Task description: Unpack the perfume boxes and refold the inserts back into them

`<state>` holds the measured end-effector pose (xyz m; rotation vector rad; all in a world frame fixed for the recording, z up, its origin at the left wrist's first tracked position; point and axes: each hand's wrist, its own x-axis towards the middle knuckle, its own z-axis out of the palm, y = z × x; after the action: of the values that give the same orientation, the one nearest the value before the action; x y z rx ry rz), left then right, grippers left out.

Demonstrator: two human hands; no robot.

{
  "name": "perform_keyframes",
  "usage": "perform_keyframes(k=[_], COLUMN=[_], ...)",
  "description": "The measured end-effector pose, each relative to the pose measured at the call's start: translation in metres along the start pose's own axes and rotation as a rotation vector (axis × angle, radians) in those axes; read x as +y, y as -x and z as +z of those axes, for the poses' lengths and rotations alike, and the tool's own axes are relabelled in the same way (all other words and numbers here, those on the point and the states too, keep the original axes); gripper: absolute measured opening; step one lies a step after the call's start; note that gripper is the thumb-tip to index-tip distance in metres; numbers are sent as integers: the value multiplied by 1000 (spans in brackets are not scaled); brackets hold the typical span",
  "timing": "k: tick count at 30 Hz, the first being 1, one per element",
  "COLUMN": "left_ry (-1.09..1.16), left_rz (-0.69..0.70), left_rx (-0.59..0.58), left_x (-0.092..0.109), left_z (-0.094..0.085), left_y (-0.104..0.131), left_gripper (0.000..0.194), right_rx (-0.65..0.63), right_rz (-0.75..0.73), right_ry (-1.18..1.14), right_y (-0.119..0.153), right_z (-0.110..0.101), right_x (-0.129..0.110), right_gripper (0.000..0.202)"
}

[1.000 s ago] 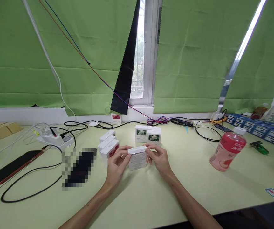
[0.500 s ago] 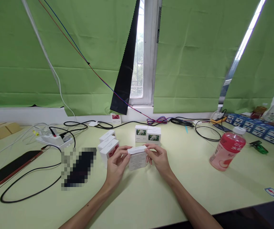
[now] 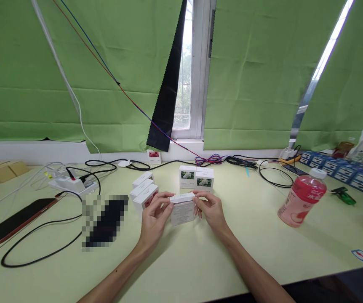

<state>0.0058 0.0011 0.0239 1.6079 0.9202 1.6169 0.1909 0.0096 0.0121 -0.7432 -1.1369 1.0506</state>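
A small white box [image 3: 182, 213] stands upright between my hands, its side with fine print facing me. My left hand [image 3: 154, 216] pinches its left upper corner with thumb and fingers. At the right upper corner, the thumb and fingers of my right hand [image 3: 211, 210] are closed on the same box. Just left of my left hand stand several white boxes with red pictures [image 3: 143, 191] in a row. Behind the held box are white boxes with white-flower pictures [image 3: 196, 178], side by side.
A pink drink bottle [image 3: 302, 198] stands to the right. Blue boxes [image 3: 342, 170] line the back right, near a green tool [image 3: 344, 195]. On the left lie a phone [image 3: 17, 221], a power strip [image 3: 72, 183] and looping black cables. Another person's hand shows at the right edge.
Almost nothing differs: the whole view shifts very slightly, and both hands keep the same grip on the box.
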Motion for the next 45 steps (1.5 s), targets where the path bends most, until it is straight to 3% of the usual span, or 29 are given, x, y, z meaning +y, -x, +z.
perform_keyframes(k=[45], left_ry=[-25], left_rz=[31], left_rx=[67], left_x=[-3], left_z=[2], left_y=[-1], left_gripper=[21], right_rx=[-14], right_rz=[-13], right_ry=[-14], right_y=[-1], right_z=[-2], right_x=[5], right_gripper=[24])
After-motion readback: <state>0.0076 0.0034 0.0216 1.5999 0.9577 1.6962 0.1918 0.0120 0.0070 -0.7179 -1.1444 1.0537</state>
